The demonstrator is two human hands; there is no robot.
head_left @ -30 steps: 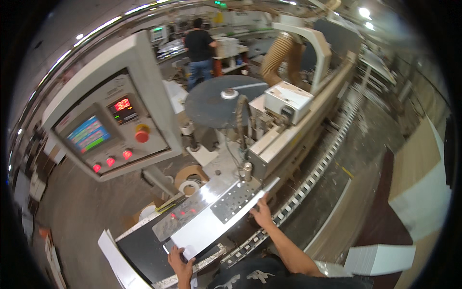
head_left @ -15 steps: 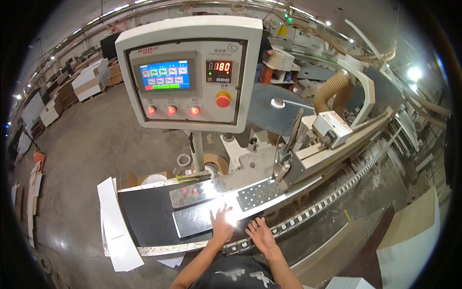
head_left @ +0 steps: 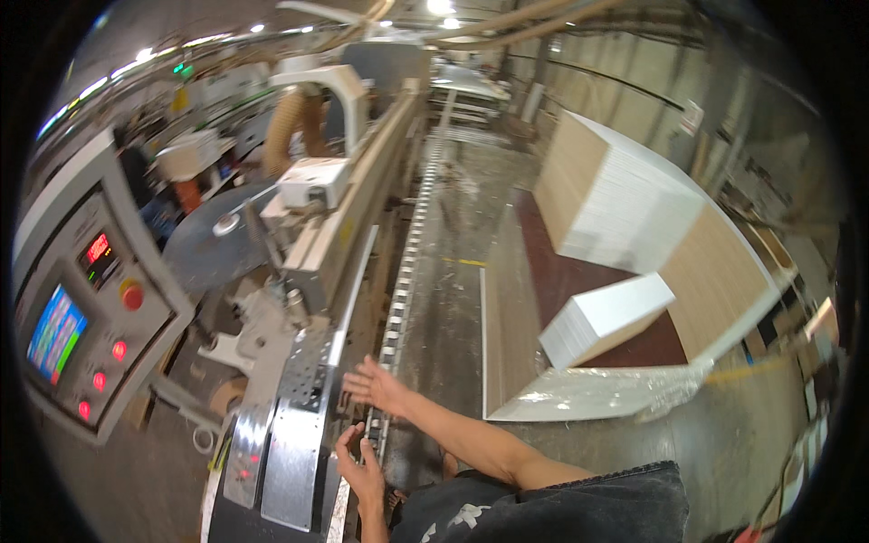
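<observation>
My right hand [head_left: 376, 387] hangs empty beside the metal bed of a long machine, its fingers spread and slightly bent. Below it, close to the bed's near edge, my left hand [head_left: 362, 469] is also empty, thumb and fingers apart. The hands do not touch each other. The nearest surface is a shiny metal plate [head_left: 294, 452] with a dotted plate [head_left: 308, 376] at its far end. Past my right hand runs a roller rail [head_left: 403, 290] with white blocks along the machine's side.
A control panel [head_left: 154, 312] with a lit screen stands at the left. To the right, a low stack of white-edged boards [head_left: 608, 317] lies on a dark red board, next to a tall board stack [head_left: 625, 199]. A ribbed hose [head_left: 288, 131] rises from the machine.
The view has turned to the right, bringing the board stacks in and moving the panel to the left edge. Both hands are off the plate; the right has reached farther along the machine.
</observation>
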